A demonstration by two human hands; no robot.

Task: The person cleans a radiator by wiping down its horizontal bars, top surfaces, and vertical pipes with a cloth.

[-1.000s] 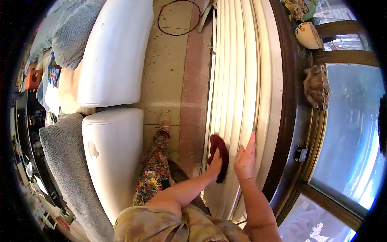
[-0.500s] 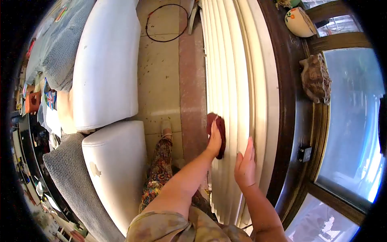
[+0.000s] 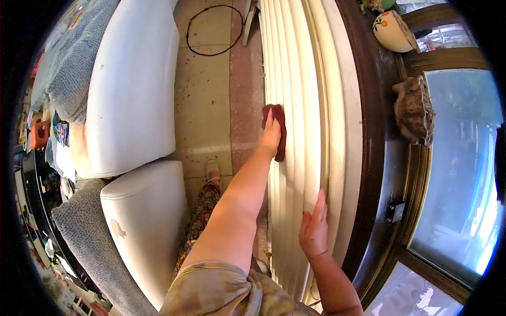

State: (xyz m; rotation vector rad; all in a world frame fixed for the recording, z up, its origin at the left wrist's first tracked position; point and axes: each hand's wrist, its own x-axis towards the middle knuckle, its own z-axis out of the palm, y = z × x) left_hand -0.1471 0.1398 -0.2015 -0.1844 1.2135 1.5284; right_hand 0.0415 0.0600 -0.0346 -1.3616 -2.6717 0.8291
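A dark red cloth [image 3: 282, 139] lies flat against the long cream-white ribbed panel [image 3: 295, 100]. Under my left hand [image 3: 271, 134], which reaches forward with the fingers straight, the cloth is gripped and pressed on the panel's floor-side ribs. My right hand [image 3: 315, 226] is nearer to me, empty, with its fingers stretched out and thumb apart. It rests on or just over the panel's window-side part; firm contact cannot be made out.
White padded seats [image 3: 134, 89] with grey textured covers [image 3: 84, 73] stand on the left. A black cable loop [image 3: 188, 37] lies on the tiled floor [image 3: 205, 100]. Along the right, a dark wooden sill [image 3: 363, 131] holds a large shell [image 3: 414, 110] and a flowered pot [image 3: 392, 32].
My left hand has slid the cloth forward along the panel, away from me. My right hand has shifted slightly toward me and stays open.
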